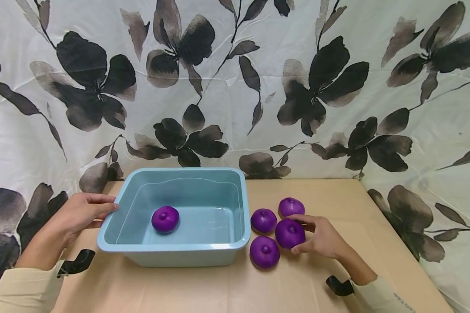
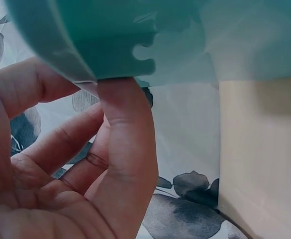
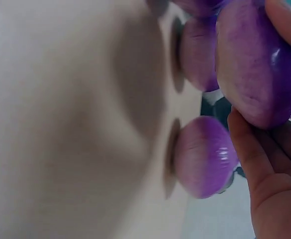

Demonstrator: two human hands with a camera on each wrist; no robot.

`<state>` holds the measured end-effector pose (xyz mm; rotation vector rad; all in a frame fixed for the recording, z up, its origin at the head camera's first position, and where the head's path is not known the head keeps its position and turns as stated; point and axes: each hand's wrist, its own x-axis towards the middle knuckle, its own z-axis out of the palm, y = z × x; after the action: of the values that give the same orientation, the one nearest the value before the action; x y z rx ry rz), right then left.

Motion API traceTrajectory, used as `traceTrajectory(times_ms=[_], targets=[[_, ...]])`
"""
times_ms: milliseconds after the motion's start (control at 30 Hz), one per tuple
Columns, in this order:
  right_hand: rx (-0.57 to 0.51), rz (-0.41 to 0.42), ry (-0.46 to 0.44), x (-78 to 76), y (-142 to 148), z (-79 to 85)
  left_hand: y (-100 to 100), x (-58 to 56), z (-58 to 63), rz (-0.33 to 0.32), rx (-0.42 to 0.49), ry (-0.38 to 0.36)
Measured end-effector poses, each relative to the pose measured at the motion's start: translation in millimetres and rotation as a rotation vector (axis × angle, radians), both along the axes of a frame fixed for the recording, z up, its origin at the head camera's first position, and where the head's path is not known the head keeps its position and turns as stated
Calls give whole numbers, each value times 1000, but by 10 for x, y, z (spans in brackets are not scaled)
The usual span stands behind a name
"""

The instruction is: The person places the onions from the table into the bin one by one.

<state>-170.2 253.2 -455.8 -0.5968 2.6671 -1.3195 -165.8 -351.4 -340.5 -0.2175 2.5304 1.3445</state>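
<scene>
A light-blue plastic tub (image 1: 172, 257) stands on the table with one purple onion (image 1: 165, 219) inside, left of its middle. My left hand (image 1: 80, 213) pinches the tub's left rim (image 2: 50, 45) between thumb and fingers. On the right, my right hand (image 1: 321, 237) grips another purple onion (image 1: 290, 234) between thumb and fingertips. In the right wrist view this gripped onion (image 3: 259, 64) is lifted off the table, its pale streaked underside showing. Around it sit three more onions: a near one (image 1: 264, 252), one by the tub (image 1: 263, 221) and a far one (image 1: 291, 207).
The tan tabletop (image 1: 203, 289) runs under everything, its right edge slanting toward me. Behind and to both sides hangs a white cloth (image 1: 235, 108) printed with dark flowers. Black wrist mounts (image 1: 340, 286) sit at both cuffs.
</scene>
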Motion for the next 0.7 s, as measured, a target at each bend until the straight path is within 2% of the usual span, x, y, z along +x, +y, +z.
traceTrajectory(times_ms=[367,700], targets=[[-80,100,42,-26,-70,267,21,-3,-16,3,25,-3],[-139,184,72,-48,-200,557,5,-2,11,-8,-11,-8]])
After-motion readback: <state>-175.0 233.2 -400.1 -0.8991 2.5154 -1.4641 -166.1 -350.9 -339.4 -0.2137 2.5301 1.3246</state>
